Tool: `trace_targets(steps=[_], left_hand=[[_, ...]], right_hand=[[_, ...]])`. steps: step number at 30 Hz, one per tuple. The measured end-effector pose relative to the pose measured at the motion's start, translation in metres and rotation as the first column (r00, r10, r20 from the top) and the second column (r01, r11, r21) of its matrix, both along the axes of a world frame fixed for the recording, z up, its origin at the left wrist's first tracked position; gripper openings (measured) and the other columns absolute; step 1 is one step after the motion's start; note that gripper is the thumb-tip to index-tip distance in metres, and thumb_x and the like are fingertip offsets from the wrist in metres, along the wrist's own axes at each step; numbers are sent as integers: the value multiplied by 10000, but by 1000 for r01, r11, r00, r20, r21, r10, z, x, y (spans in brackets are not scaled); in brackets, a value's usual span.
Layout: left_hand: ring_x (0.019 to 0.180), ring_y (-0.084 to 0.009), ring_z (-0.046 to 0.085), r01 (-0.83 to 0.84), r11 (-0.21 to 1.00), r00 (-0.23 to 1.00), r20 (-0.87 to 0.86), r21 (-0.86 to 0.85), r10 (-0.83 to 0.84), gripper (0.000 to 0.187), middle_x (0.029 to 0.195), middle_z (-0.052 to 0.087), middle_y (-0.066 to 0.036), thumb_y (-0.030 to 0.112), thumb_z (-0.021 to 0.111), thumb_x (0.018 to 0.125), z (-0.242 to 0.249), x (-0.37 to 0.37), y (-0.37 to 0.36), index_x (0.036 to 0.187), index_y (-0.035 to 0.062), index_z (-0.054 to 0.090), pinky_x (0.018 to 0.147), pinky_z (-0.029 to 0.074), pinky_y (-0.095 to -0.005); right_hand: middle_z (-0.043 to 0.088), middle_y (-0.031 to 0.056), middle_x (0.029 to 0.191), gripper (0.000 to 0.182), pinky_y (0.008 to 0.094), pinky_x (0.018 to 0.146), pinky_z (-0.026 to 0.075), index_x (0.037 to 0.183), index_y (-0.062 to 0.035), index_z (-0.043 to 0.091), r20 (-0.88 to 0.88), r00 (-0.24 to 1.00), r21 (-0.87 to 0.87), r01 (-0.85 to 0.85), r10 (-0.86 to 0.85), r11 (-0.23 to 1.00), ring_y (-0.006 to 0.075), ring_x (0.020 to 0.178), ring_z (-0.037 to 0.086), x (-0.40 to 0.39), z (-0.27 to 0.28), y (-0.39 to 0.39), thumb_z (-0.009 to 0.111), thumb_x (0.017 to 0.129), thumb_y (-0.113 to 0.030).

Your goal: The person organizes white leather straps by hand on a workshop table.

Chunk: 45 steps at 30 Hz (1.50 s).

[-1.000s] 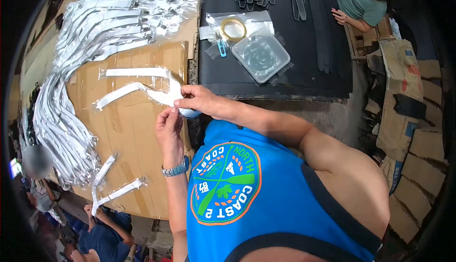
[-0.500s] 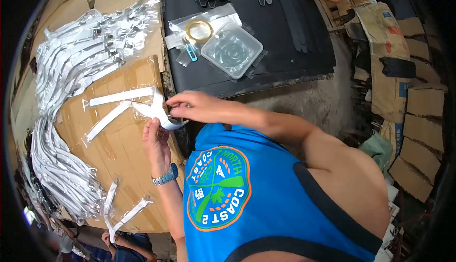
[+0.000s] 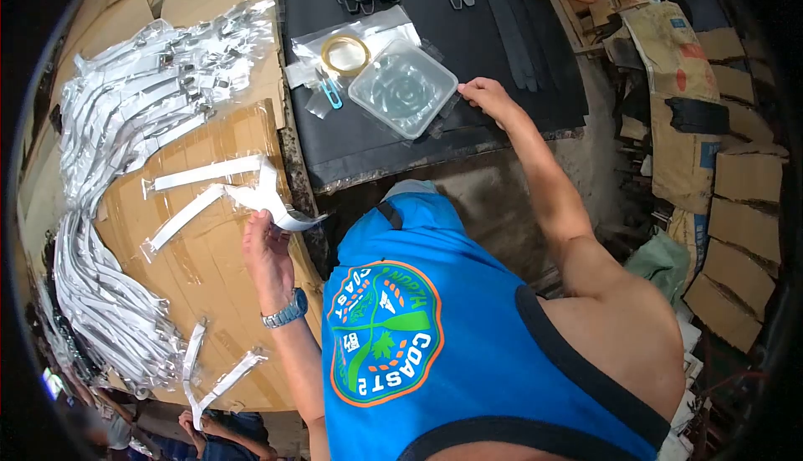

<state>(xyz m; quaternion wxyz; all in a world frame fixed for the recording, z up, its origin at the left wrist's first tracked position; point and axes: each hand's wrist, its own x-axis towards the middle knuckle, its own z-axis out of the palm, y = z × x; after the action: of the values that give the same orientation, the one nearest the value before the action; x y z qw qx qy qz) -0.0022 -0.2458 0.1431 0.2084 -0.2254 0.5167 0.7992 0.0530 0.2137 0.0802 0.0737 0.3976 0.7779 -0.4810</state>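
Head view: left hand [image 3: 266, 252] pinching bagged white strap [image 3: 269, 197] by its curled end, held over cardboard sheet [image 3: 226, 268] at 9 o'clock from blue shirt [image 3: 435, 335]. Right hand [image 3: 483, 94] fingers loose, holding nothing, tips resting on black mat [image 3: 502, 59] just beside clear plastic container [image 3: 403, 87], at 12 o'clock. Heap of bagged straps [image 3: 125, 118] at 10 o'clock; tape roll [image 3: 345, 53] and blue clip [image 3: 332, 89] near container.

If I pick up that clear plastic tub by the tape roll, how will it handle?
The clear plastic tub looks thin-walled and see-through, so it is probably light and may flex if squeezed. It sits flat on the black mat, so it should slide rather than tip. The right hand rests beside its corner.
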Motion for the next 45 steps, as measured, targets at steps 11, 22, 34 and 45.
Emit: trace_targets(steps=[11, 22, 34, 45], left_hand=[[872, -117, 601, 14, 1000, 1000, -15, 15, -14, 148, 938, 635, 22, 216, 666, 876, -10, 9, -6, 975, 121, 612, 796, 473, -303], [895, -119, 601, 39, 999, 999, -3, 4, -39, 196, 973, 637, 23, 246, 668, 874, -23, 13, -15, 1015, 123, 608, 821, 467, -300], [731, -59, 527, -26, 1000, 1000, -2, -6, 26, 106, 845, 614, 49, 210, 652, 896, -7, 14, 1, 940, 125, 606, 700, 405, -230], [732, -42, 534, 5, 1000, 1000, -11, -7, -5, 111, 832, 608, 62, 224, 652, 899, -10, 14, 0, 928, 127, 604, 685, 414, -229]], right_hand=[[656, 19, 908, 178, 281, 710, 439, 910, -99, 651, 36, 994, -437, 109, -103, 893, 112, 860, 615, -24, -3, 15, 647, 863, -271], [640, 140, 1087, 190, 421, 854, 495, 866, -46, 662, 54, 959, 520, -266, 279, 812, 309, 997, 625, -33, -9, 4, 603, 849, -225], [644, 132, 1005, 189, 442, 839, 482, 880, -59, 676, 95, 832, 687, -452, 547, 568, 359, 976, 606, -36, 16, -2, 606, 849, -232], [602, 73, 778, 236, 325, 708, 452, 888, -13, 629, 14, 855, 343, -491, 518, 801, 152, 747, 561, -45, 18, 18, 608, 896, -248]])
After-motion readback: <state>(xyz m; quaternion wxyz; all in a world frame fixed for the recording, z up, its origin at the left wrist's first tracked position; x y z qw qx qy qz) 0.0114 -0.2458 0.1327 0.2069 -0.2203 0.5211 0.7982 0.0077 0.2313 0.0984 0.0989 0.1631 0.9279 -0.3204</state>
